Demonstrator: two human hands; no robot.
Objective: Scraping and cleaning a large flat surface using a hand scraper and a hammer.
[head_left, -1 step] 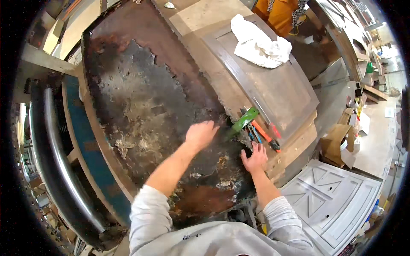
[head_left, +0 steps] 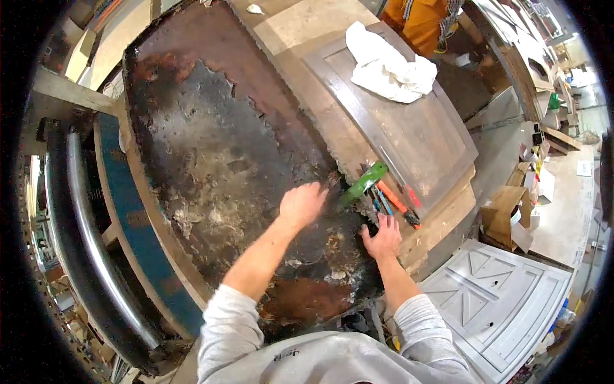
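My left hand (head_left: 301,206) is over the dark slab (head_left: 224,137), whose surface is worn, flaking and patched in black, grey and rusty brown. Its fingers are drawn together, pointing toward the slab's right edge; anything in them is hidden. My right hand (head_left: 382,238) rests at that ragged edge, thumb apart from the fingers, palm down, with nothing visible in it. Just beyond its fingertips lie a green tool (head_left: 366,182), partly over the slab, an orange and black-handled tool (head_left: 394,200) and a blue-handled tool (head_left: 382,203). A slim tool with a red end (head_left: 411,193) lies beside them.
A brown panelled door (head_left: 416,137) right of the slab bears a crumpled white cloth (head_left: 390,67). A grey door panel (head_left: 492,301) is at lower right, near a cardboard box (head_left: 507,214). Shiny metal rollers (head_left: 96,249) run along the left. Someone in orange trousers (head_left: 416,25) stands at the far side.
My left forearm and sleeve have shifted slightly to the right. My right hand and the tools have stayed in place.
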